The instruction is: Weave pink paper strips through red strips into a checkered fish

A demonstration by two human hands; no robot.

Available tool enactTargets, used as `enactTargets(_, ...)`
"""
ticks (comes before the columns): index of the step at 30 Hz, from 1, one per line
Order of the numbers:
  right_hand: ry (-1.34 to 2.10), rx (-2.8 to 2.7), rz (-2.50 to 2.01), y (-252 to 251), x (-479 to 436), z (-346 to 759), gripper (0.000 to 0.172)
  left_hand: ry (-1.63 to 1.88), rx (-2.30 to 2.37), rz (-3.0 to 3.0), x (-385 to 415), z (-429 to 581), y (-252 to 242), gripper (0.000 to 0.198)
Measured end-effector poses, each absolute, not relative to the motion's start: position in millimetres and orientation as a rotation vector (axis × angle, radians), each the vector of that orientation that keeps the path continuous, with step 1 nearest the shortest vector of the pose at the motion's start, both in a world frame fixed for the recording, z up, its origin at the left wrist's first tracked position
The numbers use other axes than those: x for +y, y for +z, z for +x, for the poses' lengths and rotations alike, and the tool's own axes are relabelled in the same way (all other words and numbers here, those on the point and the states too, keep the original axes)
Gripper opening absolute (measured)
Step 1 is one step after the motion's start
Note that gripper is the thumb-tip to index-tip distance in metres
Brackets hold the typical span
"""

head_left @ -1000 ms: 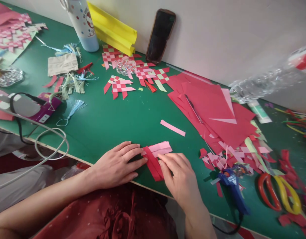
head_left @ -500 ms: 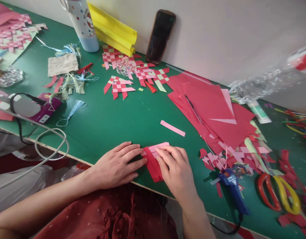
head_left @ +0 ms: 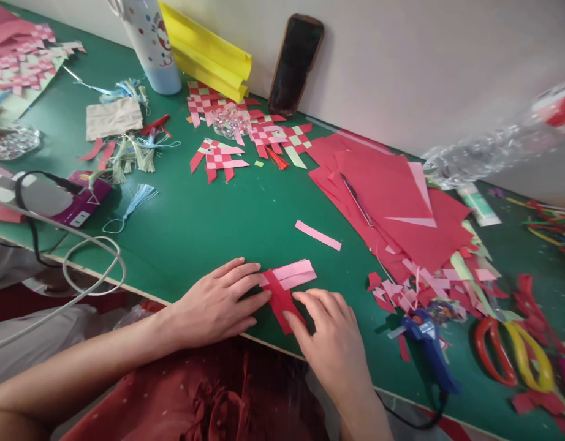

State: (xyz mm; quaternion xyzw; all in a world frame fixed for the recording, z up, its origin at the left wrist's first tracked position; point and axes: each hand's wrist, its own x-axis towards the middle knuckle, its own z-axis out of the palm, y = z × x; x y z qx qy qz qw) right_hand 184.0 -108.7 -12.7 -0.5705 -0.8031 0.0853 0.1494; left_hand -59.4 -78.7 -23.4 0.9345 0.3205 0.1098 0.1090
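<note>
Red paper strips [head_left: 281,306] lie crosswise with pink paper strips [head_left: 295,274] near the table's front edge, forming a small interlaced piece. My left hand [head_left: 225,300] rests flat, its fingers stretched out and their tips against the left side of the piece. With thumb and forefinger, my right hand [head_left: 331,321] pinches the right edge of the red strips; its other fingers are curled. One loose pink strip [head_left: 318,236] lies on the green table just beyond my hands.
Red paper sheets [head_left: 383,202] with a pen [head_left: 357,200] on them lie at right. A blue glue gun [head_left: 430,346], scissors [head_left: 530,355] and paper scraps sit nearer. Behind are woven paper fish [head_left: 218,158], a phone [head_left: 295,64] and a bottle [head_left: 151,46]. Tassels [head_left: 138,202] lie left.
My right hand has let go of the pink strips and shifted down to the red strips. The pink ends now show uncovered. My left hand has stayed in place.
</note>
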Motion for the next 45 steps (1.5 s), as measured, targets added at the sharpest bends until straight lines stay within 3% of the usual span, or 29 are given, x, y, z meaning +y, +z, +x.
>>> enactTargets(10,0.379,-2.205,-1.717,-12.5,-110.0,176.8,0.006,0.304,0.777,2.720,-60.2,-46.4,-3.4,0.029)
enactTargets(17,0.386,-2.204,-1.706,-13.3,-114.1,173.3,0.011,0.382,0.759,2.640,-56.6,-43.8,-5.0,0.019)
enactTargets(29,0.416,-2.133,-1.668,-7.8,-109.0,170.8,0.014,0.465,0.890,2.674,-65.3,-36.7,-12.0,0.021)
enactTargets(45,0.776,-1.702,-1.419,1.1,-105.8,173.0,0.017,0.651,1.092,2.679,-66.8,-23.2,-16.6,0.019)
